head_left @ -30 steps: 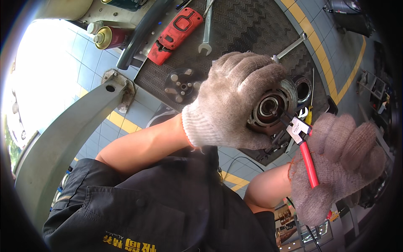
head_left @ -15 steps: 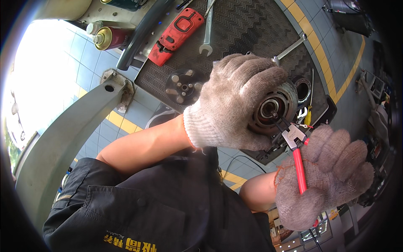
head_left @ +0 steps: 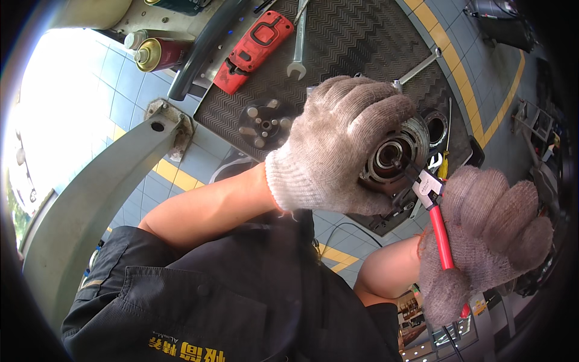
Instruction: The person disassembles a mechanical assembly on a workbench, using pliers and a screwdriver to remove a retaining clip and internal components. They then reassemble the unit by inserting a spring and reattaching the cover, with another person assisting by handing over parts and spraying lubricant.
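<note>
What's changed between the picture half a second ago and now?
The grey-gloved right hand and the red-handled metal pliers it holds moved up and slightly right in the picture. Nothing was taken hold of or let go. The grey-gloved left hand stayed around the round, ringed metal part, and the silver open-ended wrench stayed put.

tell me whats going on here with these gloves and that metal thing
A person's left hand, in a grey knitted glove, grips a round metal part with concentric rings. The gloved right hand holds red-handled metal pliers, their dark tips at the rings; whether they touch is unclear. Beyond, a long silver metal wrench lies on a black ridged mat.
</note>
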Demonstrator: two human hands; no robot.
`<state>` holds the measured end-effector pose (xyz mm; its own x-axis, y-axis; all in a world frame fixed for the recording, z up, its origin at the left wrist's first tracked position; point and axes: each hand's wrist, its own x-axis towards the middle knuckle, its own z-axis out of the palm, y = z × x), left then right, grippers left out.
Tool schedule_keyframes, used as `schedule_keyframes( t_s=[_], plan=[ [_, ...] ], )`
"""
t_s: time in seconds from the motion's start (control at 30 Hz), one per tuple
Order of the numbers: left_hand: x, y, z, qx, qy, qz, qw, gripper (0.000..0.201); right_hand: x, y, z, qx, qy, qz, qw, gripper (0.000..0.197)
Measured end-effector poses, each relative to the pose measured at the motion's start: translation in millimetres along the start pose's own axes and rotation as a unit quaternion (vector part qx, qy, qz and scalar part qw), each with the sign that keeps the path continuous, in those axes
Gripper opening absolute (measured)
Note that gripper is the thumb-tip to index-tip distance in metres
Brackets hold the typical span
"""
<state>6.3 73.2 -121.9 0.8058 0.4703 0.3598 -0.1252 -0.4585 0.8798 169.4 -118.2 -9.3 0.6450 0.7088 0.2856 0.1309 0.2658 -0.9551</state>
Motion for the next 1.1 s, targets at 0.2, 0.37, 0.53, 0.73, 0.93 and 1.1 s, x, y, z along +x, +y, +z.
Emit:
schedule_keyframes(
  t_s=[0.2,0.37,0.53,0.73,0.93,1.1],
  plan=[
    [-1,-1,0,0.0,-0.006,-0.005,1.0,0.102,-1,0,4,0.001,-0.019,0.013,1.0,0.03],
    [-3,-1,1,-0.004,0.005,-0.003,1.0,0.104,-5,-3,33,-0.048,-0.018,0.003,0.999,0.03],
    [-4,-3,1,-0.021,0.001,-0.009,1.0,0.105,-24,-6,64,-0.062,0.115,-0.01,0.991,0.025],
    [-3,-3,2,-0.02,-0.002,-0.015,1.0,0.105,-33,-6,68,-0.13,0.136,-0.023,0.982,0.021],
    [-3,-3,1,-0.022,0.001,-0.01,1.0,0.108,-33,-11,61,-0.28,0.112,-0.017,0.953,0.019],
    [-3,-3,-1,-0.019,-0.009,-0.014,1.0,0.112,-23,-37,57,-0.677,-0.033,-0.008,0.735,0.019]
  ],
)
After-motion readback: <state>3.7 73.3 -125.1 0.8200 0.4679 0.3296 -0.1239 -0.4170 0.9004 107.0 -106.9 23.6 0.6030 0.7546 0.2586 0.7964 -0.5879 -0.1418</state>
